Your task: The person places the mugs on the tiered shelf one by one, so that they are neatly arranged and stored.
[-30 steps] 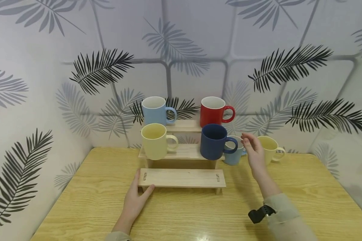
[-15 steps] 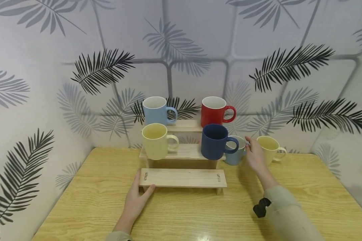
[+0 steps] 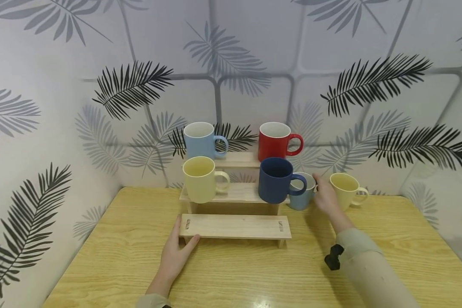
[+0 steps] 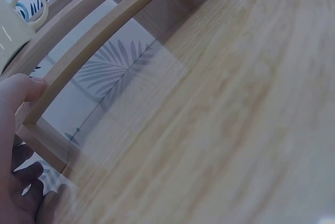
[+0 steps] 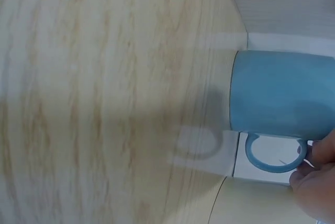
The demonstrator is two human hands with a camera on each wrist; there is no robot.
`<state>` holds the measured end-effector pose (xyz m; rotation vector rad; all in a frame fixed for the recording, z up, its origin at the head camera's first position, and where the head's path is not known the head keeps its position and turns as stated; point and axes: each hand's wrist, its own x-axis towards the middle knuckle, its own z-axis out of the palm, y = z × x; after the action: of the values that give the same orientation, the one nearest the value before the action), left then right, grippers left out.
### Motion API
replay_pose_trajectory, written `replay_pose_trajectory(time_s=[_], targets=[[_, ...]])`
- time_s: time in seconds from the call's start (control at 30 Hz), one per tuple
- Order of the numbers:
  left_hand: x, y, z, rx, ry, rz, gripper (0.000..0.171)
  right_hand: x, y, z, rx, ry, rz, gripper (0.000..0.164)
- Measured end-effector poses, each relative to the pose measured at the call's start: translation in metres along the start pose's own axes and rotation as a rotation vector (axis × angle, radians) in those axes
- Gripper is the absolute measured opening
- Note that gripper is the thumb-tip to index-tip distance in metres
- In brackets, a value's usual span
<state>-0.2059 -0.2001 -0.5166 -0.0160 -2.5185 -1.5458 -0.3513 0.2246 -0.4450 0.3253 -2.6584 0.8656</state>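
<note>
My left hand (image 3: 175, 253) grips the left end of a stepped wooden rack (image 3: 235, 226), thumb on the front edge of its lowest step. In the left wrist view the thumb (image 4: 23, 89) presses that edge, with the other fingers curled beside the leg. At the right my right hand (image 3: 325, 196) pinches the handle of a light blue mug (image 3: 300, 200) upright on the table behind the rack's right end. The right wrist view shows fingers (image 5: 320, 174) at the upper part of the handle (image 5: 275, 168). A pale yellow mug (image 3: 344, 190) stands just right of this hand.
On the rack's top step are another light blue mug (image 3: 199, 143) and a red mug (image 3: 273, 143). A yellow mug (image 3: 200, 182) and a dark blue mug (image 3: 275, 182) occupy the middle step. A leaf-patterned wall (image 3: 250, 55) rises behind the wooden table (image 3: 111, 252).
My right hand has come down from beside the light blue mug's rim to its handle and taken hold of it. The left hand keeps its hold on the rack.
</note>
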Motion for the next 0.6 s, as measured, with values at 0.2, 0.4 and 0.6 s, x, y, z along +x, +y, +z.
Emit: replay_pose_trajectory(time_s=[0.2, 0.4, 0.6], targets=[[0.0, 0.001, 0.0, -0.002, -0.001, -0.008, 0.095, -0.002, 0.001, -0.001, 0.01, 0.04, -0.049, 0.043], [0.0, 0.002, 0.0, 0.006, 0.0, -0.014, 0.094, -0.014, 0.002, -0.001, 0.065, 0.08, -0.067, 0.032], [0.0, -0.001, 0.001, 0.022, -0.008, -0.01, 0.094, -0.029, -0.002, 0.002, 0.126, 0.121, -0.019, 0.022]])
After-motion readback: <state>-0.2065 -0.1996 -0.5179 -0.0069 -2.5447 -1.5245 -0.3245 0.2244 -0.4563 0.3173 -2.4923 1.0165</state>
